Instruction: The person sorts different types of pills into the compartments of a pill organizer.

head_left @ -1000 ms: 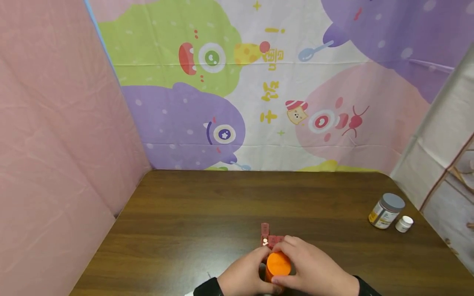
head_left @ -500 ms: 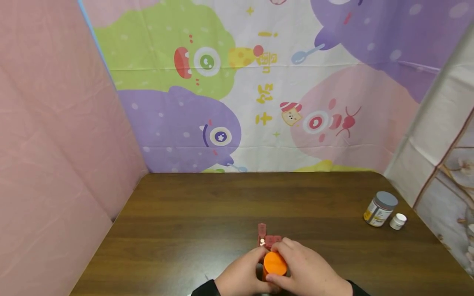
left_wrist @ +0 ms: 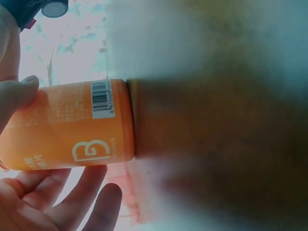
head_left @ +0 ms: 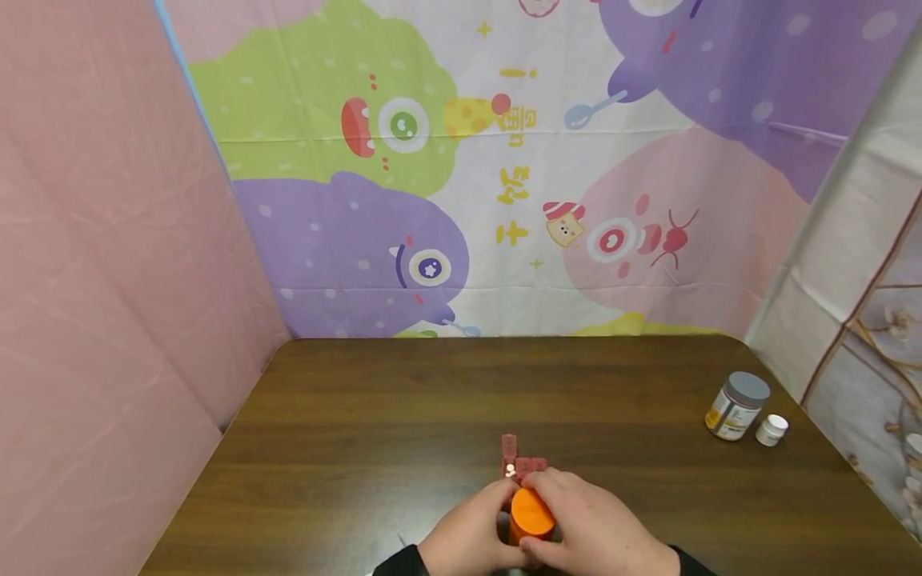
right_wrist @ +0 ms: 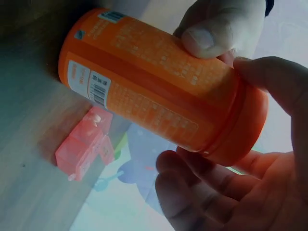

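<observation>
An orange pill bottle (left_wrist: 62,125) with a barcode label stands upright on the table between both hands. My left hand (head_left: 464,528) grips its body, with thumb and fingers on opposite sides in the left wrist view. Round the orange screw cap (head_left: 533,512) curl the thumb and fingers of my right hand (head_left: 605,524). In the right wrist view the cap (right_wrist: 243,127) sits on the bottle's neck. Just beyond the hands lies a translucent red pill organizer (right_wrist: 79,144) with a lid flipped up and white pills (head_left: 510,470) in one compartment.
At the table's right side stand a jar with a grey lid (head_left: 737,406) and a small white bottle (head_left: 772,430). The brown wooden table (head_left: 374,408) reaches back to a printed cloth (head_left: 519,160). A pink cloth (head_left: 108,240) hangs on the left.
Both hands stay on the orange bottle and its cap, nearly unmoved. The head view has shifted slightly, so the jar and small bottle appear a little farther left.
</observation>
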`<state>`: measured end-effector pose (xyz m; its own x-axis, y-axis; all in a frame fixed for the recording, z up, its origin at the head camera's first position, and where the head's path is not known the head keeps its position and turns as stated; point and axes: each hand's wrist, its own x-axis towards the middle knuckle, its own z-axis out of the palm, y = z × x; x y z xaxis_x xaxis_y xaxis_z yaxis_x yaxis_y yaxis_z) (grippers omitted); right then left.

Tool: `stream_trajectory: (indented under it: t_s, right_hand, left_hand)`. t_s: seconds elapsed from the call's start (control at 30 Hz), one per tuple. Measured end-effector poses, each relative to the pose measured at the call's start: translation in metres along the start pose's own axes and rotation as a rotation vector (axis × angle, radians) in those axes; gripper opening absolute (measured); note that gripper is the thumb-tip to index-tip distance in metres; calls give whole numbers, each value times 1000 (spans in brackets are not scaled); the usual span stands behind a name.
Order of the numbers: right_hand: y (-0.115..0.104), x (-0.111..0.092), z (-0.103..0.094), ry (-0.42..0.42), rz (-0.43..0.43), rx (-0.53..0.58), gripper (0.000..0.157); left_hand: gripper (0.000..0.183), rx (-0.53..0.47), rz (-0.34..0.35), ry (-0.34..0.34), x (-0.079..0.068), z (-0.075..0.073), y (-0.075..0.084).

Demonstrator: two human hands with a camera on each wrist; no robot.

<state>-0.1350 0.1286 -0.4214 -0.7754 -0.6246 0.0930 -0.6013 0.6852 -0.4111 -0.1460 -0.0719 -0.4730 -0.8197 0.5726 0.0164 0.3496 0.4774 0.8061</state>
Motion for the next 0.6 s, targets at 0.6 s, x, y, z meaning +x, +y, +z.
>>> stream_trajectory:
  t_s: [0.6]
  right_hand:
    - [78,-19,-37,286,294,-147,54]
  left_hand:
    - [93,501,-144,229,-36,-37,-12]
